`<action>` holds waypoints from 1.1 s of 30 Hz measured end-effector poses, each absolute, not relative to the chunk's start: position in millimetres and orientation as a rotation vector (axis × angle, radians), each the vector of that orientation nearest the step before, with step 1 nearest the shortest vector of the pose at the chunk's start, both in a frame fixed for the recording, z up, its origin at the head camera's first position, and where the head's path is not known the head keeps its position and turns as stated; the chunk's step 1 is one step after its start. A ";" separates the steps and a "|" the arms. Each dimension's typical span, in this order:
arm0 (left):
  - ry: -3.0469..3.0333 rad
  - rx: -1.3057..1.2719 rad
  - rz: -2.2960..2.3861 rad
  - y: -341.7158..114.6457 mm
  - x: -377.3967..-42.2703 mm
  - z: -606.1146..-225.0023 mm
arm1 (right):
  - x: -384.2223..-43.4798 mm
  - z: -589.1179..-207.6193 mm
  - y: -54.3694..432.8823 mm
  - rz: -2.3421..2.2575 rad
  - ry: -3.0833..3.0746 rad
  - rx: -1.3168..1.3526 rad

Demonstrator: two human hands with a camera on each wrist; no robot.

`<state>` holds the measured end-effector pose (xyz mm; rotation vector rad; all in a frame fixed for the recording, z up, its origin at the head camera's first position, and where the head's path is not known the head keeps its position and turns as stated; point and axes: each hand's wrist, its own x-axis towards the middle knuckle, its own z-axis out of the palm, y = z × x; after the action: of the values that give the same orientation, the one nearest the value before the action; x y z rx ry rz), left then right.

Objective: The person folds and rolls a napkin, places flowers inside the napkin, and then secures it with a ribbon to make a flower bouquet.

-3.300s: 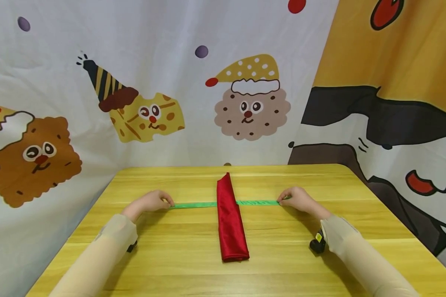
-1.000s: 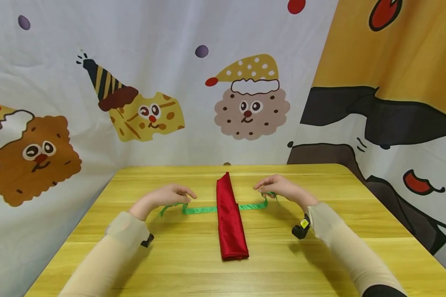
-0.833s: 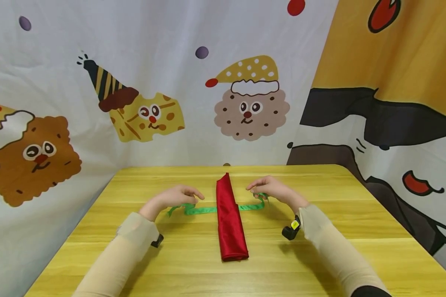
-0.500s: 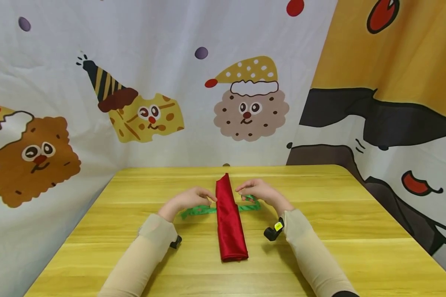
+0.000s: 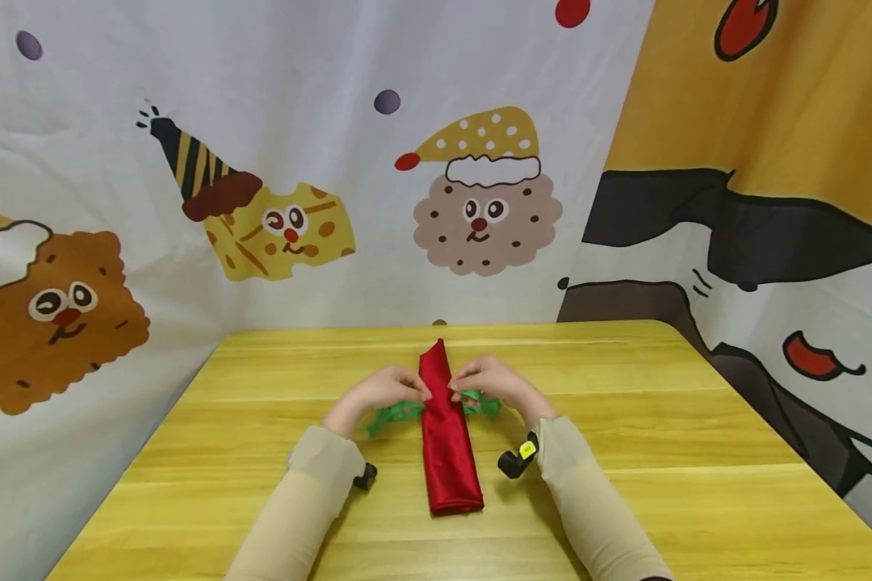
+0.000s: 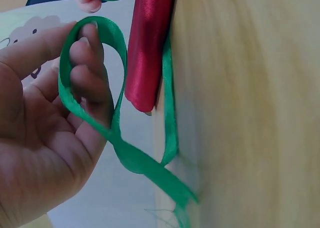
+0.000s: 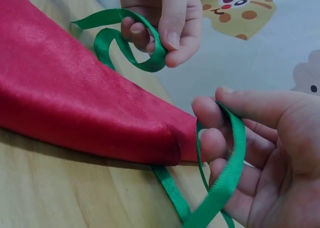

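Observation:
A folded strip of shiny red cloth (image 5: 450, 460) lies lengthwise on the table, and a green ribbon (image 5: 400, 412) passes crosswise beneath it. My left hand (image 5: 385, 389) pinches the ribbon's left part between thumb and fingers; in the left wrist view this ribbon part (image 6: 120, 40) loops around the fingertips. On the other side my right hand (image 5: 496, 381) pinches the right part, and the right wrist view shows that ribbon length (image 7: 225, 183) looped over its fingers. Both hands are just above the cloth's edges, close to each other. Loose ribbon ends hang below the hands.
The light wooden table (image 5: 625, 452) extends around the cloth on all sides. Behind it hangs a white curtain (image 5: 378, 48) printed with cartoon food figures. A small black wrist camera (image 5: 517, 458) hangs under the right wrist.
Both hands have moved inward from far apart to the red cloth, bringing the ribbon's two sides up and together. The ribbon went from stretched flat to looped. The cloth stays in place.

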<state>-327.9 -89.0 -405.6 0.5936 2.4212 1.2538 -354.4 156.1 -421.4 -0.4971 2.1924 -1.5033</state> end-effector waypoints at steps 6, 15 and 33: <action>2.399 0.581 1.261 -90.6 -327.6 -406.4 | -353.0 -423.2 156.2 -1.524 2.152 -0.465; 2.203 0.540 1.423 -93.1 -329.6 -406.8 | -358.0 -430.0 162.2 -1.550 2.079 -0.458; 2.321 0.498 1.415 -87.3 -329.0 -412.6 | -355.2 -430.4 160.2 -1.440 2.199 -0.572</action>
<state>-329.0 -87.3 -412.6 0.4985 2.3209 1.4153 -355.2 160.2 -430.4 -0.5724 2.1987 -1.4399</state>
